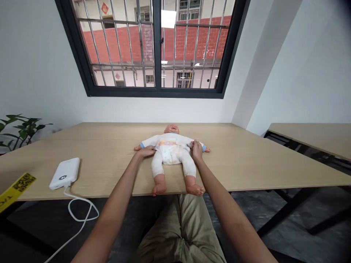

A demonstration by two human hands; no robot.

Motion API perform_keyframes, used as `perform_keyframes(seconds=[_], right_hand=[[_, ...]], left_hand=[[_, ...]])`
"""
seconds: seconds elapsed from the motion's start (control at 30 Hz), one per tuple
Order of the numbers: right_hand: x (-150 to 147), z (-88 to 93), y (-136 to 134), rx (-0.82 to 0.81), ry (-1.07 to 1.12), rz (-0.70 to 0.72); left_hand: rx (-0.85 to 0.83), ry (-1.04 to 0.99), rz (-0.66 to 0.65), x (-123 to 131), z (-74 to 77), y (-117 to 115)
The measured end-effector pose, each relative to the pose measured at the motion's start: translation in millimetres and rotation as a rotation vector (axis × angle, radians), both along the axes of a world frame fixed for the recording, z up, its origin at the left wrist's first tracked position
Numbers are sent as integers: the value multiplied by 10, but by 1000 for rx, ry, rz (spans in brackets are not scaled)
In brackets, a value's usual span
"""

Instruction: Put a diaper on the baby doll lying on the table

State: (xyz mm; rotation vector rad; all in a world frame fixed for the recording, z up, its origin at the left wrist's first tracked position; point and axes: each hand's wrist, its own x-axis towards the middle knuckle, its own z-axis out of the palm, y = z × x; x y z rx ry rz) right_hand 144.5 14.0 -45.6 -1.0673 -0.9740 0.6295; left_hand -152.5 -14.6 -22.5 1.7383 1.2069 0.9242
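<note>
- Working evenly from both sides suits this step, I judge; the baby doll with white cloth torso and blue cuffs lies face up on the pale wood-grain desk, feet at the near edge; a white diaper with a pastel-printed waistband covers the front of its hips.
- The bare left hand rests low at one side of the waist, fingertips partly hidden; I cannot tell whether it grips the diaper or only lies against it.
- The bare right hand has its fingers bent at the opposite side of the waist; whether they pinch the diaper's edge is too small to tell.
- Good handling would keep both sides level, with equal tension and a flat waistband; a one-sided pull could twist the doll.
- Counting: one doll, two arms spread, two legs apart; one diaper; two hands; one white rounded power bank; one white cable; one yellow strip with a printed code; one green leafy plant; one dark-framed window.
</note>
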Motion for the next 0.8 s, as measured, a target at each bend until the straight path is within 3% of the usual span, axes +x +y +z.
perform_keyframes(seconds=[0.1,0.17,0.3,0.47,0.8], right_hand=[[-10,-11,-23,-24,-25,-1],[-29,-1,-39,-46,-8,8],[-47,17,-61,-46,-27,35],[-45,56,-124,-4,-152,25],[-91,132,-243,-80,-7,34]], left_hand=[[-125,-42,-193,-26,-11,15],[-65,-19,-202,-18,-24,25],[99,64,-102,69,-100,42],[187,-12,-56,153,-182,88],[248,-143,162,53,-77,86]])
